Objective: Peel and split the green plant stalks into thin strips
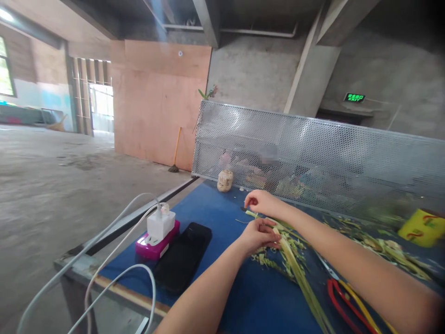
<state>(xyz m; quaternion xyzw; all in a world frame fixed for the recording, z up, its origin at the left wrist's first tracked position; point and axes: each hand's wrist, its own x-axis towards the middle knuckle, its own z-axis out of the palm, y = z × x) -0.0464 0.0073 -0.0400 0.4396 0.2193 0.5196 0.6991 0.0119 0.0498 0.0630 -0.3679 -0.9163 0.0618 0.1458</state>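
Observation:
My left hand [259,237] comes in from the lower left, its fingers closed around the upper end of a bundle of long pale-green plant stalks [299,271]. The stalks trail down toward the table's front edge. Just beyond it, my right hand [264,202] reaches across from the right with fingers curled in a pinch; what they hold, if anything, I cannot make out. A small dark object [244,208] lies by its fingertips. Shredded green peelings [266,260] are scattered under and around my hands. Beneath my right forearm lie red-handled scissors [339,301] and a yellow handle [358,301].
On the blue tabletop [187,211] are a black phone [184,257], a magenta power strip [158,241] with white plugs, and a pale jar-shaped object [225,181]. White cables [118,218] hang off the left edge. A perforated metal panel [313,153] borders the back; a yellow roll [422,227] stands right.

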